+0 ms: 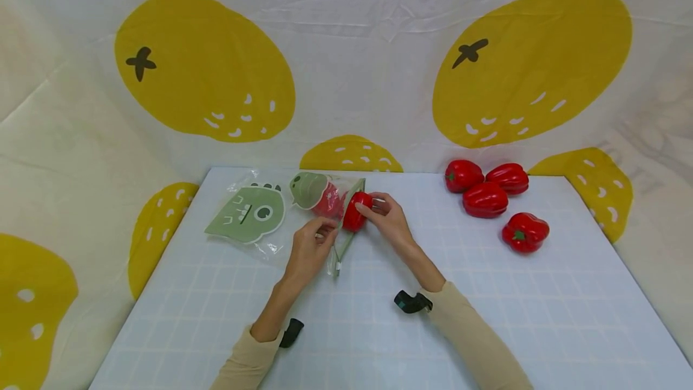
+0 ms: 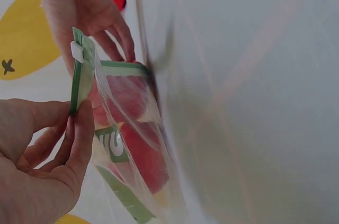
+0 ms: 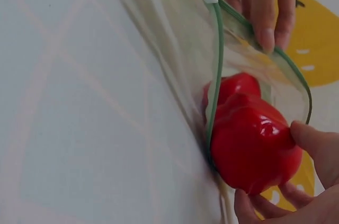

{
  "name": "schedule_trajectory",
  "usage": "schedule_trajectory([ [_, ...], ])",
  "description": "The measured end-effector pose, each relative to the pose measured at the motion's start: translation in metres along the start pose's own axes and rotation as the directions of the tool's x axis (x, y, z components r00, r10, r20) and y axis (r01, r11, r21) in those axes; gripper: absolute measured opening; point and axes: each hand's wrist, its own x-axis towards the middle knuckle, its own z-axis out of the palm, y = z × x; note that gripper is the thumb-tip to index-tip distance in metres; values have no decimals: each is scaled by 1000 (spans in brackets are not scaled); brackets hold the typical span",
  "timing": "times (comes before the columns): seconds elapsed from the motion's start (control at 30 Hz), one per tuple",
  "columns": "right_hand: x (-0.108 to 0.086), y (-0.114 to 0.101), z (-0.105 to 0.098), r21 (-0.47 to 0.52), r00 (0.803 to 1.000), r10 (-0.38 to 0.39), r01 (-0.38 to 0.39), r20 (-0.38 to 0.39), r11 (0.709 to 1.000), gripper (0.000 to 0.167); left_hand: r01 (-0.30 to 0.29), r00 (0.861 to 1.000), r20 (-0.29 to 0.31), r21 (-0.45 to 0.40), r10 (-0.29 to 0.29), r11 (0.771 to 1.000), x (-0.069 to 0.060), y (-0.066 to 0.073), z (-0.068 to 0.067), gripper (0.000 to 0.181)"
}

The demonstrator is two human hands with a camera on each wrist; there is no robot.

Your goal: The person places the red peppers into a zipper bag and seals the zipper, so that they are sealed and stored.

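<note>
A clear zip bag with green edging [image 1: 346, 250] and a green cartoon head print lies at the table's middle, its mouth apart toward the right. Red peppers show inside it in the left wrist view [image 2: 143, 155]. My left hand [image 1: 311, 250] pinches the green rim [image 2: 76, 89] near its white slider [image 2: 77, 51]. My right hand [image 1: 391, 221] grips a red pepper [image 1: 356, 212] between thumb and fingers. In the right wrist view that pepper [image 3: 254, 147] sits partly within the bag's mouth, against another red pepper [image 3: 241, 83] deeper inside.
Another clear bag with a green one-eyed cartoon print [image 1: 251, 214] lies flat at the left. Several red peppers [image 1: 485, 200] are grouped at the back right, with one pepper [image 1: 525, 233] a little nearer. A fabric backdrop [image 1: 363, 77] hangs behind the table.
</note>
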Motion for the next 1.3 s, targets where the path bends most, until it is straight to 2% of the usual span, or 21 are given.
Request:
schedule_trajectory([
  [0.4, -1, 3, 2, -77, 998, -26, 30, 56, 997, 60, 16, 1000, 19, 27, -17, 1000, 0, 1, 0, 18],
  [0.7, 3, 4, 11, -127, 998, -55, 58, 30, 990, 53, 52, 998, 35, 43, -53, 998, 1, 1, -1, 20],
  [0.97, 6, 5, 19, -115, 996, -75, 79, 40, 990, 51, 70, 996, 55, 53, -73, 996, 1, 2, -3, 21],
  [1.3, 8, 1, 28, -115, 993, -94, 101, 67, 988, 46, 54, 992, 111, 32, -57, 998, 3, 0, -6, 22],
])
